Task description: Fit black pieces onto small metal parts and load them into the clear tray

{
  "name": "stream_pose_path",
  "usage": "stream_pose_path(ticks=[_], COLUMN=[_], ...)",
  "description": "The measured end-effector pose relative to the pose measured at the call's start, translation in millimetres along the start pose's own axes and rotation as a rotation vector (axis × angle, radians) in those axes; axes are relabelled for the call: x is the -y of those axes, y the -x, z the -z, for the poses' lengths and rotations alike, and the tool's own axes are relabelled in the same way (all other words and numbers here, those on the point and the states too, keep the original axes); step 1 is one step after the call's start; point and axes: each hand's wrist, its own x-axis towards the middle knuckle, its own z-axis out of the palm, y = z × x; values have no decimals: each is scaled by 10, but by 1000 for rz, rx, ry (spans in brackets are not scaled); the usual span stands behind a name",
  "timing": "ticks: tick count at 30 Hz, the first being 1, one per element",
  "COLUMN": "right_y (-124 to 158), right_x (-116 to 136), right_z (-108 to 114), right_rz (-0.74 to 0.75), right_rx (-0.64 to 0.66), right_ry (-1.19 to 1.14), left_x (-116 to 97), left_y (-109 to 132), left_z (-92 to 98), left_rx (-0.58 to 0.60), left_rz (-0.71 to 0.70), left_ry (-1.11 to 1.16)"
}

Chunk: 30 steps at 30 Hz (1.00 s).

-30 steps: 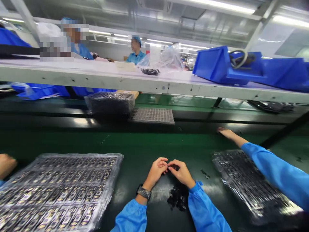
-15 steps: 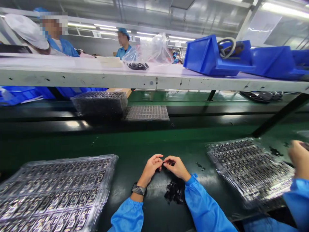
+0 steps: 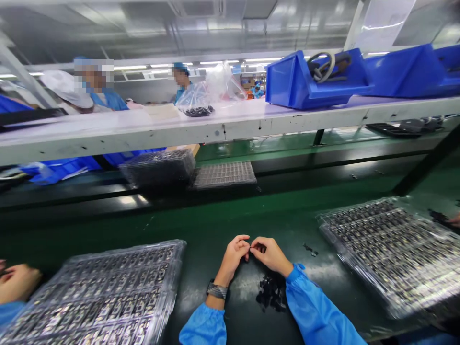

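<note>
My left hand (image 3: 235,254) and my right hand (image 3: 269,254) meet fingertip to fingertip over the dark green bench (image 3: 201,282). Both pinch at a tiny dark piece between them, too small to make out. A watch with a dark band circles my left wrist, and both arms wear blue sleeves. Just below my right hand lies a loose pile of small black pieces (image 3: 271,292). A few more black pieces (image 3: 310,249) sit to the right of that hand.
Clear trays filled with small electronic parts stand at left (image 3: 118,292) and right (image 3: 391,249). Co-workers' hands show at the far left (image 3: 17,282) and right edge. A white shelf (image 3: 161,139) crosses ahead, bearing blue bins (image 3: 287,81) and a plastic bag. Beneath it is an empty-celled tray (image 3: 224,173).
The view has tilted and shifted slightly. My hands stay together in a pinch. A co-worker's hand has come into view at left, and the one at right has mostly left view.
</note>
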Motion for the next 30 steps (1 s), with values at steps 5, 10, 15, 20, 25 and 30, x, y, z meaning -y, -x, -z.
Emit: stream_pose_path(ticks=[5, 10, 15, 20, 25, 30], right_y=[-12, -32, -100, -142, -167, -176], right_x=[-3, -46, -169, -252, -267, -298], right_z=[-19, -6, 19, -18, -34, -63], right_rz=[15, 39, 21, -48, -100, -115], right_rx=[12, -21, -95, -113, -122, -135], right_ry=[-17, -1, -8, 4, 26, 76], left_x=[40, 113, -75, -276, -371, -475], left_y=[-19, -84, -353, -1068, -1906, -2500], left_z=[12, 32, 24, 66, -4, -240], left_rx=[-12, -39, -216, -324, -403, -503], left_rz=[-21, -20, 17, 25, 67, 79], left_ry=[2, 2, -216, -442, -744, -997])
